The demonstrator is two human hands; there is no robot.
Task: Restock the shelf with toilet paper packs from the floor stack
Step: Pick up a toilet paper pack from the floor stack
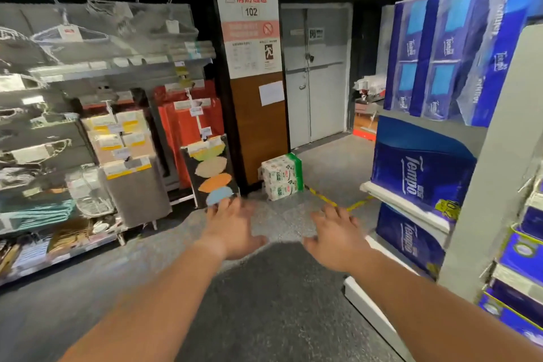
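Note:
A white and green toilet paper pack stack (282, 176) stands on the floor at the foot of a brown pillar, ahead of me. My left hand (235, 229) and my right hand (338, 236) are stretched out in front of me, palms down, fingers spread, holding nothing. Both are well short of the stack. On my right a white shelf (411, 206) carries several blue Tempo paper packs (420, 167) on stacked levels.
A rack of hangers, mats and boxed goods (88, 141) lines the left side of the aisle. A pillar with a fire-exit sign (252, 67) and grey double doors (317, 76) stand ahead. Yellow tape (326, 200) marks the grey floor.

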